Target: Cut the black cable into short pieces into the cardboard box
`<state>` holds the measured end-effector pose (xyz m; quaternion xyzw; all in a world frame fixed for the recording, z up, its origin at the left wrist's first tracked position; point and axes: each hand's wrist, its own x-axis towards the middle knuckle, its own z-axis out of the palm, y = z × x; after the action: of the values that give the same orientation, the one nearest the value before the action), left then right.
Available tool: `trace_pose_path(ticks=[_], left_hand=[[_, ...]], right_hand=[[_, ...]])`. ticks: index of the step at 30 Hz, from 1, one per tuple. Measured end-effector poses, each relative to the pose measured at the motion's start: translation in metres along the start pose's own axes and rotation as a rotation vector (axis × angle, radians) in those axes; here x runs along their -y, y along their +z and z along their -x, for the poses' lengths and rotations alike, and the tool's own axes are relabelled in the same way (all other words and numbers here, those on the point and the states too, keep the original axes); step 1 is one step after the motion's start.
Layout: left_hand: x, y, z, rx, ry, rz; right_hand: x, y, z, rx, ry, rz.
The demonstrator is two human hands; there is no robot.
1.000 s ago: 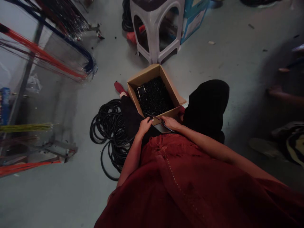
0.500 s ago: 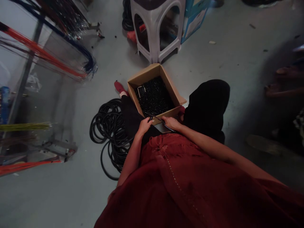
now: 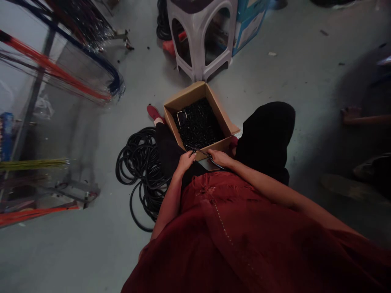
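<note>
I sit on the floor with an open cardboard box (image 3: 186, 96) between my legs, filled with small black pieces (image 3: 200, 124). My left hand (image 3: 185, 160) is closed at the box's near edge, pinching one end of a thin black cable (image 3: 201, 152). My right hand (image 3: 219, 157) is closed on the same cable a little to the right, next to a dark flat tool (image 3: 209, 164) lying on my lap. A small phone-like object (image 3: 181, 116) lies in the box's far left corner.
A coil of black hose (image 3: 140, 171) lies on the floor at my left. A white plastic stool (image 3: 201, 36) stands beyond the box, a blue carton (image 3: 249, 24) behind it. Bundles of orange, blue and yellow wires (image 3: 55, 69) hang on racks at the left. Another person's feet (image 3: 363, 118) are at the right.
My hands stay almost still at the box edge, with only small finger shifts on the cable. The other person's feet at the right have moved.
</note>
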<state>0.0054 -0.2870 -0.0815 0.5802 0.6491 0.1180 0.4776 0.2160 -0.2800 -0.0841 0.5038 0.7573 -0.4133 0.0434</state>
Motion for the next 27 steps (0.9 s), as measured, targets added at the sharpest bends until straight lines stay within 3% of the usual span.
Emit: trace_pose_path(ticks=[15,27], left_hand=[[-0.002,0.001,0.004,-0.055,0.073,-0.216],[-0.005,0.0,0.006,-0.07,0.077,-0.21]], right_hand=[[0.001,-0.005,0.002,0.027,0.014,0.02],[0.009,-0.012,0.009,-0.017,0.088,0.023]])
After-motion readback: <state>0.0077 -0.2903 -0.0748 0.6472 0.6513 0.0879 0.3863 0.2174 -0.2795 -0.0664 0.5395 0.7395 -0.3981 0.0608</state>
